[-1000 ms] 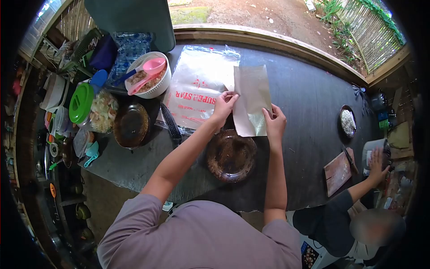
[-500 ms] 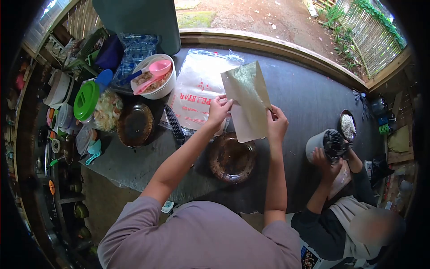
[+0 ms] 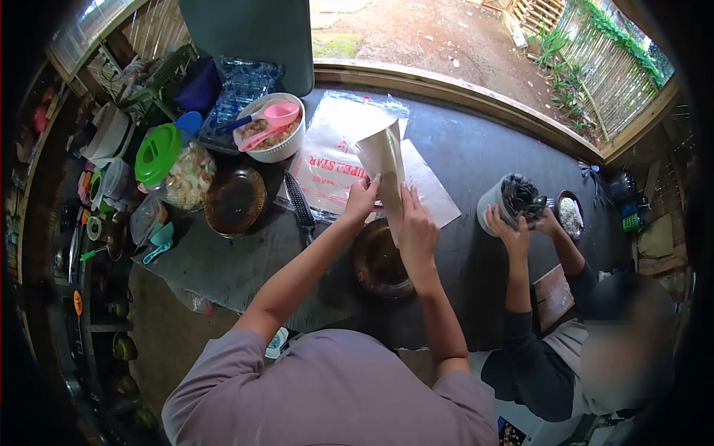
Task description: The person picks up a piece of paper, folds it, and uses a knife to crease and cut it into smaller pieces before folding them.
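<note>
From my feed I am seeing the left hand (image 3: 363, 197) pinching the brown paper (image 3: 389, 178) and the right hand (image 3: 420, 223) gripping its right side, fingers narrow. The paper is hanging over the brown plate's (image 3: 378, 262) far part, partly covering the printed plastic packet (image 3: 318, 168). Uneven pulling could be creasing or tearing it; loosening fingers, dropping it.

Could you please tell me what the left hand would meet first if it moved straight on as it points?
The left hand would most likely meet the brown paper directly ahead of it, though depth is hard to judge here.
</note>
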The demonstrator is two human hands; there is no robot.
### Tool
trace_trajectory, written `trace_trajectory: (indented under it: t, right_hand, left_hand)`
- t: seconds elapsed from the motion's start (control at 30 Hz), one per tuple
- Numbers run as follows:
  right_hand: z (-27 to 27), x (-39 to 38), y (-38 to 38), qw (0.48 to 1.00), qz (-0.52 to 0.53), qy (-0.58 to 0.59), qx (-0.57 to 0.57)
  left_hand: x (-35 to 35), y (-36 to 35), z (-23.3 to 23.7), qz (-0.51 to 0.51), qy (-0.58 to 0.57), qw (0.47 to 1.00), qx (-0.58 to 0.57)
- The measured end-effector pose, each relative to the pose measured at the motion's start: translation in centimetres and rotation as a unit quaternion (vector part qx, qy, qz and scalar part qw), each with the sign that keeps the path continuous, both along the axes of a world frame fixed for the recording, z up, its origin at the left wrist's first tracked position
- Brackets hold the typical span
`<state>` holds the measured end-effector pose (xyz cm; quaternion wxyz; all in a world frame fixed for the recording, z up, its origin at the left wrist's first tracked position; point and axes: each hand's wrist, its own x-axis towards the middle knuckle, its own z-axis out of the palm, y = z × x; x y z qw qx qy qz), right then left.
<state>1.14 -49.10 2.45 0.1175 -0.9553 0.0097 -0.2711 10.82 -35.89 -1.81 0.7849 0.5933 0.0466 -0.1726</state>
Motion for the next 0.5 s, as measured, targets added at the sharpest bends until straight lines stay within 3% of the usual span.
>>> trace_trajectory:
  t: [0.03,0.1,0.13,0.23,0.3,0.33,0.4,0.43,0.5]
  right_hand:
    - [1.4,-0.7,0.2,1.0,0.0,-0.002,-0.001]
    - [3.8,-1.9,0.6,0.975,-0.087,0.2,0.05]
    - [3.3,-2.3,-0.1,0.985,-0.094,0.131,0.066]
    - [2.5,-2.5,-2.8,0.985,-0.062,0.076,0.139]
    - [2.9,-3.2,-3.8,0.976,-0.069,0.091,0.186]
    - [3.2,-3.5,-4.0,0.961,-0.035,0.03,0.271]
    - [3.0,-4.2,-4.5,0.895,0.02,-0.033,0.445]
    - [2.4,-4.4,-4.5,0.895,0.02,-0.037,0.445]
    - [1.3,-5.6,-4.3,0.699,0.055,-0.038,0.712]
  left_hand:
    - [0.1,0.3,-0.2,0.0,-0.002,1.0,-0.001]
    - [0.4,1.4,0.0,-0.032,-0.03,0.999,0.014]
    - [0.2,2.0,0.5,-0.033,-0.019,0.999,0.01]
    - [-0.6,2.8,1.7,-0.046,0.002,0.999,0.009]
    - [-0.9,2.6,1.4,-0.037,0.021,0.999,0.012]
    - [-0.8,2.4,1.2,-0.022,0.04,0.999,0.014]
    - [-0.8,2.6,0.7,-0.021,0.042,0.999,-0.009]
    - [-0.5,2.7,0.5,-0.016,0.042,0.998,-0.034]
    - [-0.5,2.5,0.1,-0.01,0.058,0.997,-0.046]
